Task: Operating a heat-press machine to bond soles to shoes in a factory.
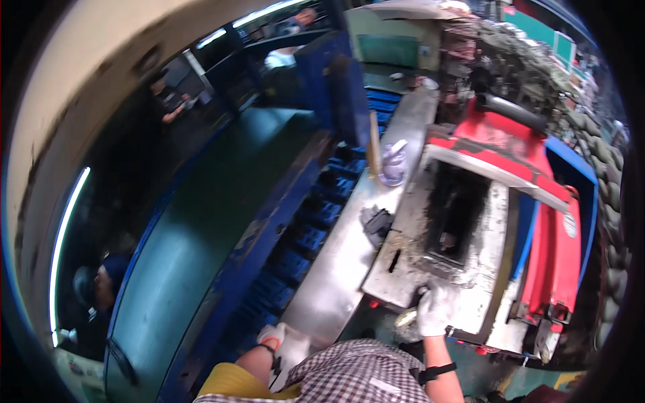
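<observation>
My right hand (435, 310), in a white glove, is at the front edge of the pale, worn top of a red-and-white machine (482, 272). Its fingers are blurred, and whether they grip anything is unclear. Just left of it, a small yellowish, shiny thing (406, 318) shows, too smeared to name. My left hand (271, 333), also in a pale glove with an orange-red band at the wrist, rests by the near left edge of a long metal bench (329, 285). Its fingers are too blurred to read. Farther along the bench lies a black object (377, 224).
A purple-and-white bundle (393, 164) sits farther along the bench beside an upright wooden strip (374, 144). Blue racks (295, 235) and a green conveyor belt (201, 235) run on the left. The machine's red arm (497, 134) rises over a dark opening (457, 208). Other people (168, 101) are beyond the conveyor.
</observation>
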A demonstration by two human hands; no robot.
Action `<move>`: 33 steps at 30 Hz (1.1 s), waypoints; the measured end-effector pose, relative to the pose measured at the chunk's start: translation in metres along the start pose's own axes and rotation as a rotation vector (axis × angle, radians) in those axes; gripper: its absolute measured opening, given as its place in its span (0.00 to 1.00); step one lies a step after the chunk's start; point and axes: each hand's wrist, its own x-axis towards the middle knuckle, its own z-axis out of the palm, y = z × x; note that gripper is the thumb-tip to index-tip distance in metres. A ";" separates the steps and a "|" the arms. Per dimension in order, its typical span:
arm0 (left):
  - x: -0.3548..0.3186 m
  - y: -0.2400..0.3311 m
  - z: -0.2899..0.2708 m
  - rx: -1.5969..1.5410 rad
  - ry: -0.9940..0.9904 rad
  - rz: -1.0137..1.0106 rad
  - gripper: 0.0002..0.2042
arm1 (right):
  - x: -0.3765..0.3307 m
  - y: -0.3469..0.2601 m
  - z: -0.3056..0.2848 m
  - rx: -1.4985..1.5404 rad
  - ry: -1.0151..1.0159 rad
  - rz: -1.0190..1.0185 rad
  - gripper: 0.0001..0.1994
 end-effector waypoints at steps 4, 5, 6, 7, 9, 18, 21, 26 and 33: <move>0.001 -0.001 0.004 0.028 0.096 -0.062 0.41 | 0.002 -0.001 0.000 0.020 -0.017 0.010 0.14; 0.001 -0.001 0.006 0.022 0.093 -0.045 0.41 | 0.003 -0.001 -0.001 0.019 -0.020 -0.007 0.14; 0.000 -0.002 0.007 0.029 0.091 -0.036 0.41 | 0.003 -0.001 -0.001 0.017 -0.017 -0.011 0.14; 0.000 -0.002 0.008 0.017 0.095 -0.042 0.41 | 0.003 -0.001 -0.001 0.014 -0.021 -0.007 0.14; -0.002 -0.002 0.008 0.014 0.109 -0.062 0.41 | 0.002 -0.001 -0.001 0.026 -0.025 -0.001 0.15; -0.002 -0.011 0.017 -0.058 0.141 -0.042 0.39 | 0.002 -0.001 -0.002 0.013 -0.041 0.010 0.15; 0.001 -0.026 0.021 -0.163 0.199 0.047 0.38 | 0.004 -0.001 -0.002 -0.002 -0.032 -0.003 0.14; -0.001 -0.054 0.012 -0.415 0.390 -0.111 0.42 | 0.003 0.001 0.002 -0.095 -0.053 -0.022 0.15; 0.048 -0.108 -0.013 -1.337 0.404 -0.601 0.49 | -0.001 0.008 0.008 -0.025 -0.108 -0.016 0.12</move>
